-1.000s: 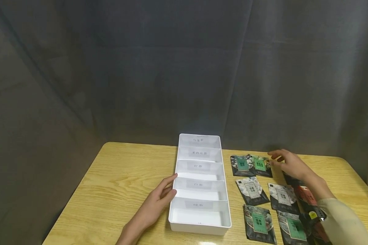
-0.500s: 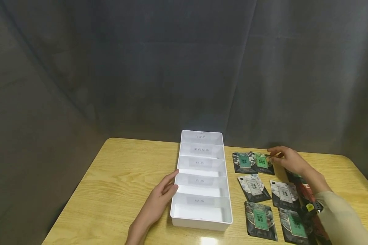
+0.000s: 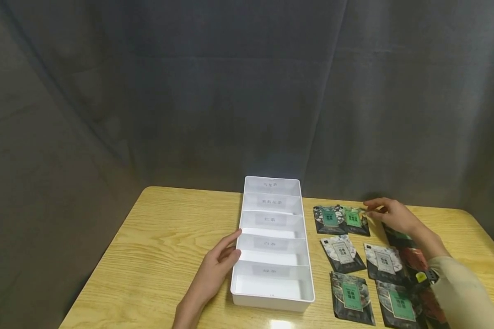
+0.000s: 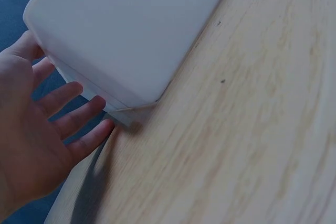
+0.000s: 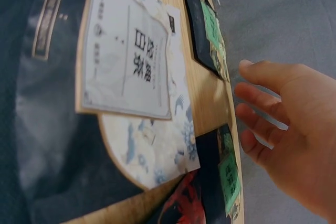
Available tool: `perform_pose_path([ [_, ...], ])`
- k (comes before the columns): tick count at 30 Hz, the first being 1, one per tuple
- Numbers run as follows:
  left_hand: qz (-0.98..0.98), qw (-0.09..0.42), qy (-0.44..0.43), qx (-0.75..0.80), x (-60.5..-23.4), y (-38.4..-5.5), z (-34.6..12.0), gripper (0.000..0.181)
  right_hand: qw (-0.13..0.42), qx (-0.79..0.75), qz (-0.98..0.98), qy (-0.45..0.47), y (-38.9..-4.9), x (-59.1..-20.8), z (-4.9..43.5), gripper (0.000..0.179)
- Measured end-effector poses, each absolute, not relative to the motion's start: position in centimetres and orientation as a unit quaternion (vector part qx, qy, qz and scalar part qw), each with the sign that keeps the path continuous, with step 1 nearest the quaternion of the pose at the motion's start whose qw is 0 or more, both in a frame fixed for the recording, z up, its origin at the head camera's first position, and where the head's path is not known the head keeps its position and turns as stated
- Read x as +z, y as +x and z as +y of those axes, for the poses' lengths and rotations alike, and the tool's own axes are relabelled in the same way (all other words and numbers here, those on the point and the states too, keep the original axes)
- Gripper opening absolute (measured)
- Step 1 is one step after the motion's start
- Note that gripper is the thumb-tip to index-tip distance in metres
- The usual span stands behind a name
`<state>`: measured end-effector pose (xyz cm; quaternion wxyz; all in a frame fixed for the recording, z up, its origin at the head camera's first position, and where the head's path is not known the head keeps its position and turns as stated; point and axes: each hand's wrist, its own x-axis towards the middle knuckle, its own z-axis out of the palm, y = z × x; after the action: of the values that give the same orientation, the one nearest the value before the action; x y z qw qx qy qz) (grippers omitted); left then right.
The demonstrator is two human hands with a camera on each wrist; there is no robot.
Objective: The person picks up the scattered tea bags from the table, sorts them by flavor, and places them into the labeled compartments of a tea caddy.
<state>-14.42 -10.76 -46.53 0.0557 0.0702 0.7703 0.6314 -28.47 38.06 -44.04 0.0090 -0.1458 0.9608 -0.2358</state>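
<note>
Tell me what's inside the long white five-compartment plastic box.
Inside the long white box, one pale printed label shows per compartment, and white floor shows in the nearest three. A white divider hides the farthest compartment's floor.

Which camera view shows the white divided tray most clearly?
The head view, since the white tray's five labelled compartments all appear there. The left wrist view shows only its plain outside; the right wrist view, none of it.
</note>
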Motion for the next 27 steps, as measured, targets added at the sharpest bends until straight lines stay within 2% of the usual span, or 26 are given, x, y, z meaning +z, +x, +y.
perform_pose_path([
  [13,0.765,0.066,0.079,0.635,-46.7,-14.3,-10.5,0.047,0.013,-0.238,0.96,-0.146,-28.6,-44.8,39.0,0.034],
  [21,0.766,0.059,0.072,0.636,-46.5,-14.4,-10.8,0.045,0.042,-0.245,0.957,-0.151,-29.7,-44.6,38.1,0.037],
  [27,0.766,0.058,0.075,0.636,-46.7,-14.6,-10.9,0.045,0.045,-0.248,0.957,-0.147,-30.2,-44.9,37.8,0.032],
])
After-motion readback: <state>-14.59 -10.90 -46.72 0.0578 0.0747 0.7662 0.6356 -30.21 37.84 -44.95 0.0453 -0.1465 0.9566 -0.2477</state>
